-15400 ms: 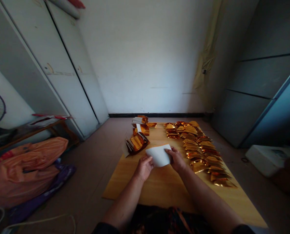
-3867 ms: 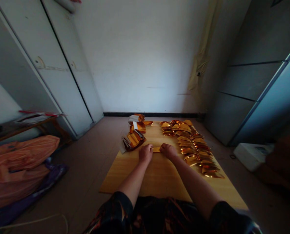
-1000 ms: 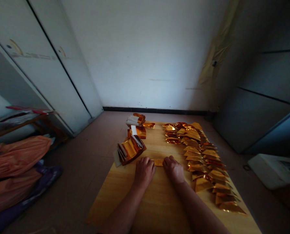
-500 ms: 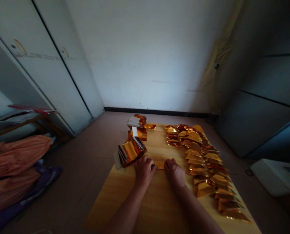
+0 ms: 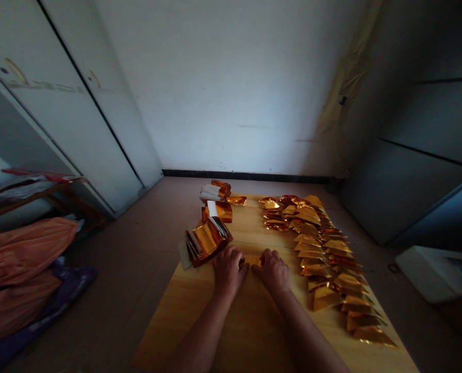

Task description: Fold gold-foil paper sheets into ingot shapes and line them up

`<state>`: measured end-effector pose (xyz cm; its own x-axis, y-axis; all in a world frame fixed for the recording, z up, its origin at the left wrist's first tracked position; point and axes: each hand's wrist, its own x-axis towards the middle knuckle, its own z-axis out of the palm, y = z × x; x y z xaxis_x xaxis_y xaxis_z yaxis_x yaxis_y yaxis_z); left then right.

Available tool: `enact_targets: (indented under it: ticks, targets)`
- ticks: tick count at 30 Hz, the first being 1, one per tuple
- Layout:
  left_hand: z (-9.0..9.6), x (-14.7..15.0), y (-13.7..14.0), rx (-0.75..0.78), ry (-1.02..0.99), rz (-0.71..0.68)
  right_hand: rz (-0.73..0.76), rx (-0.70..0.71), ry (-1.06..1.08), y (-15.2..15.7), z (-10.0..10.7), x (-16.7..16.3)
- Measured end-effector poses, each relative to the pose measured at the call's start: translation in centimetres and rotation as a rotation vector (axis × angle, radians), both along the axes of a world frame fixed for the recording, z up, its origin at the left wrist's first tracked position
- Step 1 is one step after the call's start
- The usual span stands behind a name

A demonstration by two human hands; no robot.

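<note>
Between my two hands, low over the wooden board, is a small strip of folded gold foil paper (image 5: 253, 259). My left hand (image 5: 229, 267) is closed on its left end, thumb and fingers pinched together. At the other end my right hand (image 5: 273, 269) grips it with curled fingers, which hide much of the paper. Just beyond my left hand lies a thick curved stack of gold foil sheets (image 5: 207, 239). To the right of my right hand stand rows of folded gold foil pieces (image 5: 308, 254), overlapping one another.
The wooden board (image 5: 200, 321) carries everything. More foil bundles (image 5: 220, 211) lie at its far left. A white box (image 5: 435, 273) is on the right, below a grey cabinet (image 5: 421, 191). Orange cloth (image 5: 32, 248) lies at left near a white wardrobe (image 5: 87, 119).
My right hand has moved left, closer to my left hand, and covers more of the gold paper. The view has shifted slightly.
</note>
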<state>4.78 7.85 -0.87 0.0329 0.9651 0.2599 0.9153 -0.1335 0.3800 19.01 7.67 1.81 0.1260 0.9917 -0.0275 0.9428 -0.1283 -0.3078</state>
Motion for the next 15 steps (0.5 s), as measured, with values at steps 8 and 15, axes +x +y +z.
enact_targets:
  ticks: [8, 15]
  targets:
    - [-0.1, -0.3, 0.0, -0.016, -0.025, -0.014, 0.006, -0.043, 0.150, 0.6, 0.0, 1.4]
    - [-0.5, -0.9, 0.2, -0.064, -0.041, -0.043, 0.026, -0.031, 0.202, 1.2, -1.1, 2.4]
